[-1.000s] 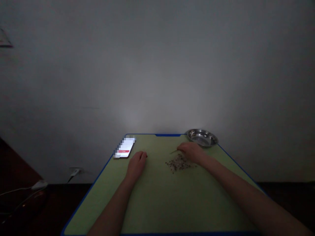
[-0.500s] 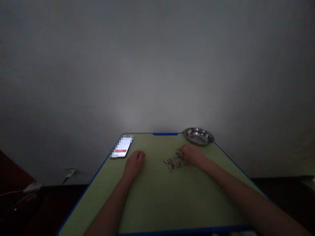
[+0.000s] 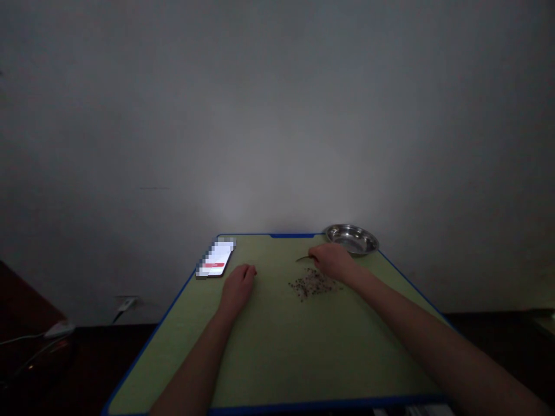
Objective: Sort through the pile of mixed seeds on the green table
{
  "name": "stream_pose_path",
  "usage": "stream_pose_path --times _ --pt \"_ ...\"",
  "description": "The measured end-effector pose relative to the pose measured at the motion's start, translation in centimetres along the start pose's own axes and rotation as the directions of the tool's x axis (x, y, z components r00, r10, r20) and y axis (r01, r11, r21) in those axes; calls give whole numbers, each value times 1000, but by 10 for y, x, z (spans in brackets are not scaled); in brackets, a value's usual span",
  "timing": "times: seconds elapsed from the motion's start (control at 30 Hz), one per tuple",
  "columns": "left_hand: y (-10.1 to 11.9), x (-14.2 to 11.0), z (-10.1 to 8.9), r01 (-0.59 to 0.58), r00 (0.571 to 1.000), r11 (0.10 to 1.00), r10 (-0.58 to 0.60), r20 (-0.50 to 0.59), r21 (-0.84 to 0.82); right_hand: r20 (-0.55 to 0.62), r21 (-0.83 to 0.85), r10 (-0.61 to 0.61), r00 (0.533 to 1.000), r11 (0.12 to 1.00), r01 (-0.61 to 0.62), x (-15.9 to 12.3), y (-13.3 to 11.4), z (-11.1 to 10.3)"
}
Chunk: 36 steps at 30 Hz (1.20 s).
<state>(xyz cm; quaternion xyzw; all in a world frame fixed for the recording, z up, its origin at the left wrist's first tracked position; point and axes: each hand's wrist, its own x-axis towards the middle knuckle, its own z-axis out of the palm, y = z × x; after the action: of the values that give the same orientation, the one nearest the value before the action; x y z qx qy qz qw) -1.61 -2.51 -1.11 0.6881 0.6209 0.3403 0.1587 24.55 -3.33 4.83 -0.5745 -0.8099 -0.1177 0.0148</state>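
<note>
My right hand (image 3: 332,261) is closed around a thin, slightly curved tool (image 3: 303,258) whose narrow end points left; its exact kind is too small to make out. Just below this hand lies a loose patch of small dark and pale grains (image 3: 313,284), spread on the green tabletop (image 3: 277,346). My left hand (image 3: 238,284) rests on the table to the left of the grains, its fingers curled in, and nothing shows in it. Behind my right hand, a shallow round metal bowl (image 3: 352,240) stands at the far right corner.
A phone (image 3: 219,258) with a lit screen lies at the far left of the table. The table has a blue edge (image 3: 292,236) and stands against a grey wall (image 3: 277,127). A plug with a cable (image 3: 125,305) sits low on the wall at left.
My right hand has moved up and slightly left, off the grains, and the thin tool now shows clearly. More of the grain patch is uncovered. My left hand stays in place.
</note>
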Motion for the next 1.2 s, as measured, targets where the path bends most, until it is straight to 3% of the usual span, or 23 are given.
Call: stream_pose_path --times 0.3,0.47,0.73,0.87,0.97,1.07,1.2 --pt "-1 -1 0 -17 1000 1000 17 4 -14 9 23 -271 963 962 271 10 -52 5" --pt "1 -2 0 -13 1000 1000 13 4 -4 1 28 -400 917 916 399 -5 -42 13" --pt "3 -2 -2 -2 1000 1000 1 10 19 -66 5 -470 880 882 471 -24 -18 19" --pt "2 -2 -1 5 1000 1000 -5 6 1 -126 -14 -465 876 884 467 -23 -15 12" --pt "0 -2 0 -3 1000 1000 3 2 -9 -186 42 -390 902 914 404 -25 -15 -3" --pt "0 -1 1 -3 1000 1000 3 -5 -7 -199 249 -229 953 928 275 -33 -21 -19" --pt "1 0 1 -2 1000 1000 2 13 10 -44 565 -111 993 817 117 -42 -38 -19"
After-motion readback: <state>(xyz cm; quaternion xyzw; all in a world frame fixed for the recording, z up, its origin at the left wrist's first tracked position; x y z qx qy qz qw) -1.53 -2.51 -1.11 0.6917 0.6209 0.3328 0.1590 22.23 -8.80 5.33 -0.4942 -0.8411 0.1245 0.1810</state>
